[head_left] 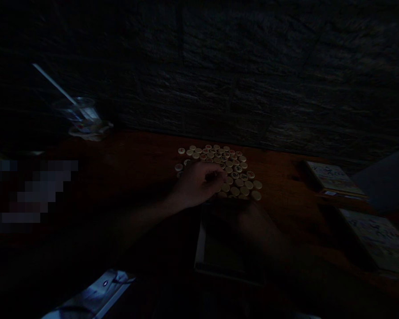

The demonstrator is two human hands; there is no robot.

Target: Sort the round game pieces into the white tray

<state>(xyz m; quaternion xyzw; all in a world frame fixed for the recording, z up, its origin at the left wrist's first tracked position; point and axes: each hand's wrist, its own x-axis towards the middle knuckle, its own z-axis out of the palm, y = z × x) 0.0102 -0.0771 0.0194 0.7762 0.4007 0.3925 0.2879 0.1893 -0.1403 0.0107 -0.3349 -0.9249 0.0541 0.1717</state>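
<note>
Many round pale Chinese chess pieces (239, 182) lie in a loose heap on the wooden table (142, 155); some show red or black characters. My left hand (197, 184) is over the left front of the heap, thumb and fingers curled together; whatever they may hold does not show. Close by on the right, my right hand (249, 217) is in deep shadow at the heap's near edge, above a dark shallow box (200, 248) with a pale side. I cannot make out its fingers.
Behind the table rises a dark stone wall (202, 88). A clear cup (83, 115) with a straw stands at the back left. Two flat printed boxes, one farther back (335, 178) and one nearer (379, 239), lie on the right. A bright printed item (99, 288) is at the lower left.
</note>
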